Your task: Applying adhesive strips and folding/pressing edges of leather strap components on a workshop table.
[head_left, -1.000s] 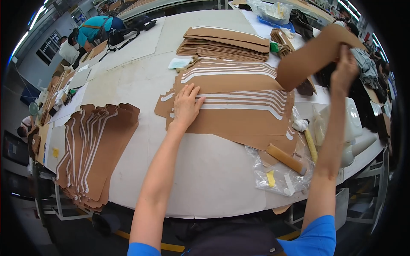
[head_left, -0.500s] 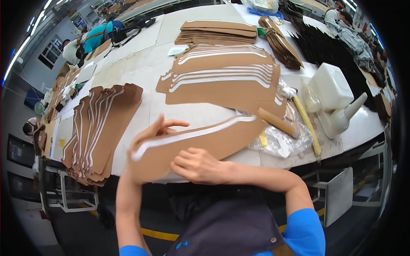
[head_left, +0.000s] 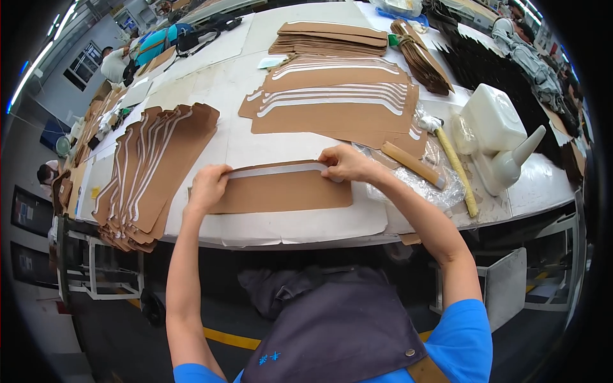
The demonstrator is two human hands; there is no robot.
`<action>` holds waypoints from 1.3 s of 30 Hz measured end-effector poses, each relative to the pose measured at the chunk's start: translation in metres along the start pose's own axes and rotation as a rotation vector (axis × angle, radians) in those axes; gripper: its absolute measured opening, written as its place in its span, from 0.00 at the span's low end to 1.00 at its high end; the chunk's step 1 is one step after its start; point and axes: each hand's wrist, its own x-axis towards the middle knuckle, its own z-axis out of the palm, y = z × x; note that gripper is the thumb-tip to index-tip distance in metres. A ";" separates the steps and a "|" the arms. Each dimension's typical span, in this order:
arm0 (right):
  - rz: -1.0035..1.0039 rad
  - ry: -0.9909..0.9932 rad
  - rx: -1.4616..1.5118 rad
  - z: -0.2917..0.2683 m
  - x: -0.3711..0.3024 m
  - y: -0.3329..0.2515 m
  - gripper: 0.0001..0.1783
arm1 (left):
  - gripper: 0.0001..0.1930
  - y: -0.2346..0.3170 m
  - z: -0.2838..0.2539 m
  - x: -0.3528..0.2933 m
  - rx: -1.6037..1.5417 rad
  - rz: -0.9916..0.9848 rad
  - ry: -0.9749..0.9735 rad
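Observation:
A brown panel (head_left: 287, 193) with a white strip along its far edge lies on the white table before me. My left hand (head_left: 209, 186) pinches its far left corner between thumb and fingers. At the far right corner, my right hand (head_left: 345, 163) grips the same panel, fingers closed over the end of the strip. Left of my left hand, similar brown panels with white strips (head_left: 182, 143) are fanned out, overlapping. Beyond my hands, more such panels (head_left: 319, 120) lie in overlapping rows.
To the right are a yellow-handled hammer (head_left: 456, 169), a brown roll (head_left: 414, 165) on clear plastic, a white jug (head_left: 495, 121) and a squeeze bottle (head_left: 511, 169). Farther back are a brown stack (head_left: 329, 41), a tied bundle (head_left: 421, 57) and black pieces (head_left: 498, 86).
The panel has gone from tilted and raised to lying flatter on the table. My left hand has closed on its left corner; my right hand has moved from the near edge to the far right corner.

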 end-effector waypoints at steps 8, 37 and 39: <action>-0.036 0.193 0.047 0.023 -0.024 -0.002 0.17 | 0.22 0.122 0.062 0.049 -0.595 0.214 -0.261; -0.092 0.402 -0.203 0.035 -0.052 -0.003 0.05 | 0.08 0.108 0.095 0.085 -0.630 0.589 -0.340; -0.136 0.422 -0.209 0.036 -0.054 0.001 0.07 | 0.08 0.108 0.095 0.086 -0.644 0.604 -0.368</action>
